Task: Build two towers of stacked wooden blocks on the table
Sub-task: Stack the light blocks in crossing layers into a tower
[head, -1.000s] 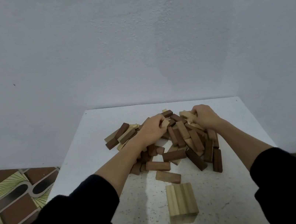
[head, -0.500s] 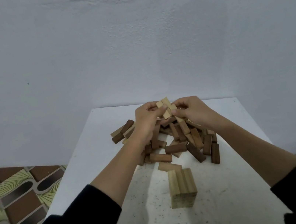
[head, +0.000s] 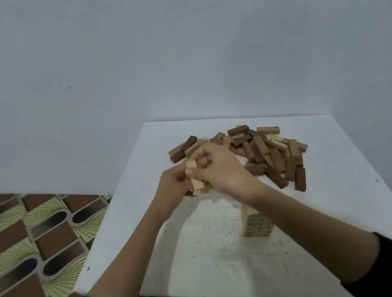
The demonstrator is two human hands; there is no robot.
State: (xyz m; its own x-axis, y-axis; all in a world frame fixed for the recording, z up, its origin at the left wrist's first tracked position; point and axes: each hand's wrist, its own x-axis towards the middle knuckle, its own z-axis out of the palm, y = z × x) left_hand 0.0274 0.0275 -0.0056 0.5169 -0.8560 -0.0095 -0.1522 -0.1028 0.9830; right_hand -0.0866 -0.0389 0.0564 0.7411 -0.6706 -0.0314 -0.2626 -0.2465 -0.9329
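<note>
Both hands meet above the left middle of the white table (head: 352, 200). My left hand (head: 172, 186) and my right hand (head: 218, 168) together grip a small bundle of light wooden blocks (head: 194, 178), held upright between them. Behind the hands lies a loose pile of light and dark wooden blocks (head: 267, 150). A short stack of light blocks (head: 256, 225) stands on the table, partly hidden under my right forearm.
A pale wall rises right behind the table's far edge. Patterned floor tiles (head: 24, 239) lie to the left, below the table's left edge. Bare speckled tabletop shows in front of the short stack and on the right.
Both hands lifted light blocks out of the pile and brought them together, then moved them toward me and to the left. The camera view has shifted left.
</note>
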